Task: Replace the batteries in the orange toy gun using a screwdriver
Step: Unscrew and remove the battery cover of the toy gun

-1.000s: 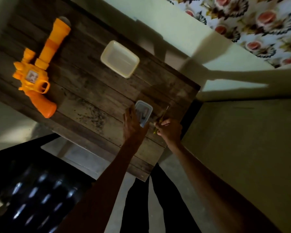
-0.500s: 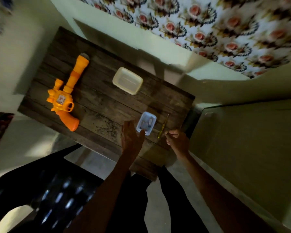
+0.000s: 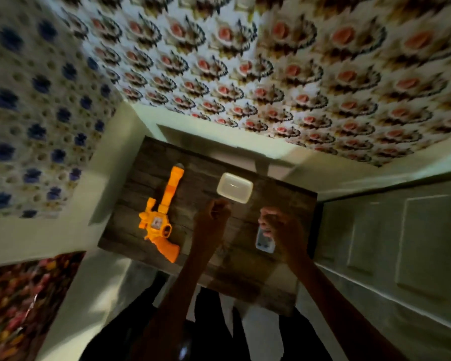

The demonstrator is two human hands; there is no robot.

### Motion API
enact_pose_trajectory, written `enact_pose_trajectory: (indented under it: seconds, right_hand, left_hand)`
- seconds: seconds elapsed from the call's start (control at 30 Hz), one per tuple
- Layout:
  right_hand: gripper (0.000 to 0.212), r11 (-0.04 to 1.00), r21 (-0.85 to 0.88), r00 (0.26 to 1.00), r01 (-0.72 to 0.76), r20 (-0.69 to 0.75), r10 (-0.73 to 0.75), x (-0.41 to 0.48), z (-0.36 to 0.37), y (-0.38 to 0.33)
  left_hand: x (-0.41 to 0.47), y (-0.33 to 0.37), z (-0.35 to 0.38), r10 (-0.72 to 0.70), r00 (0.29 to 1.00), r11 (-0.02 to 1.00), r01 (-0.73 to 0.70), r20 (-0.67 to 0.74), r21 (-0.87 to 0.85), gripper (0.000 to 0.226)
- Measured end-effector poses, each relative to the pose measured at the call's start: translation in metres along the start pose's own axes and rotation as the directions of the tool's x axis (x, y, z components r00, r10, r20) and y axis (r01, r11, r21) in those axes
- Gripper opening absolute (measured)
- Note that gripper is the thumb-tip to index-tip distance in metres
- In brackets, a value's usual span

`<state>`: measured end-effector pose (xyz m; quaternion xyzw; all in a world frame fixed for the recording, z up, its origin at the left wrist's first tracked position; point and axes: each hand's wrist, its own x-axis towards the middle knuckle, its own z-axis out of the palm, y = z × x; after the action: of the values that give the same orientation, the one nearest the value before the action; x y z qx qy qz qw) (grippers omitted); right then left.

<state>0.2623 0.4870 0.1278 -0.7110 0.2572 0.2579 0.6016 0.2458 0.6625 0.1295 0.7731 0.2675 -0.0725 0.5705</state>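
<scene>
The orange toy gun [image 3: 158,225] lies flat on the left part of the dark wooden table [image 3: 193,178], barrel pointing away from me. My left hand [image 3: 214,214] hovers over the table's middle with its fingers curled in; nothing shows in it. My right hand [image 3: 281,227] is curled over a small clear container [image 3: 264,242] on the right side and covers part of it. The container's contents are blurred. No screwdriver is visible; my right hand may hide it.
A pale rectangular plastic tub [image 3: 235,188] sits at the back middle of the table, just beyond my left hand. Patterned walls close in behind and to the left. A panelled door [image 3: 401,230] stands right of the table. My legs are below its near edge.
The camera has tilted up, so the table sits lower and smaller in view. My left hand has moved from the small container towards the tub. My right hand has shifted over the container; the screwdriver is out of sight.
</scene>
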Motion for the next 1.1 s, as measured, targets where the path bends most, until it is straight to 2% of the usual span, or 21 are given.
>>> enact_pose_trajectory:
  seconds: [0.07, 0.2, 0.3, 0.4, 0.5, 0.63, 0.77, 0.9, 1.1]
  right_hand:
    - [0.019, 0.998, 0.066, 0.999, 0.023, -0.046, -0.020, 0.010, 0.028, -0.010]
    - [0.009, 0.992, 0.083, 0.986, 0.095, -0.148, -0.082, 0.038, 0.070, -0.011]
    - [0.016, 0.986, 0.093, 0.962, 0.138, -0.250, -0.111, 0.055, 0.090, -0.005]
    - [0.014, 0.984, -0.001, 0.944, 0.176, -0.284, -0.169, 0.064, 0.099, 0.009]
    - [0.010, 0.971, -0.125, 0.924, 0.203, -0.304, -0.232, 0.065, 0.102, 0.022]
    - [0.014, 0.969, -0.143, 0.907, 0.199, -0.347, -0.238, 0.051, 0.098, 0.027]
    - [0.017, 0.957, -0.173, 0.898, 0.234, -0.339, -0.281, 0.035, 0.093, 0.034]
    - [0.017, 0.966, -0.133, 0.916, 0.221, -0.311, -0.252, 0.033, 0.096, 0.045]
    - [0.005, 0.961, -0.060, 0.927, 0.269, -0.254, -0.275, 0.061, 0.113, 0.076]
  left_hand:
    - [0.032, -0.009, -0.020, -0.002, 0.999, 1.000, 0.002, 0.045, -0.017, 0.012]
    - [0.083, -0.034, -0.041, 0.007, 0.988, 0.999, -0.002, 0.152, -0.032, 0.017]
    - [0.104, -0.048, -0.042, 0.022, 0.978, 0.999, -0.012, 0.210, -0.048, 0.013]
    - [0.111, -0.058, -0.038, 0.051, 0.970, 0.998, -0.038, 0.238, -0.058, 0.023]
    - [0.108, -0.061, -0.035, 0.054, 0.962, 0.998, -0.041, 0.268, -0.053, 0.020]
    - [0.101, -0.062, -0.033, 0.059, 0.949, 0.998, -0.055, 0.309, -0.022, 0.018]
    - [0.088, -0.051, -0.036, 0.093, 0.944, 0.996, -0.094, 0.316, -0.012, 0.018]
    - [0.083, -0.050, -0.036, 0.100, 0.953, 0.995, -0.099, 0.287, -0.018, 0.017]
    - [0.102, -0.091, -0.035, 0.115, 0.954, 0.993, -0.118, 0.277, -0.007, 0.016]
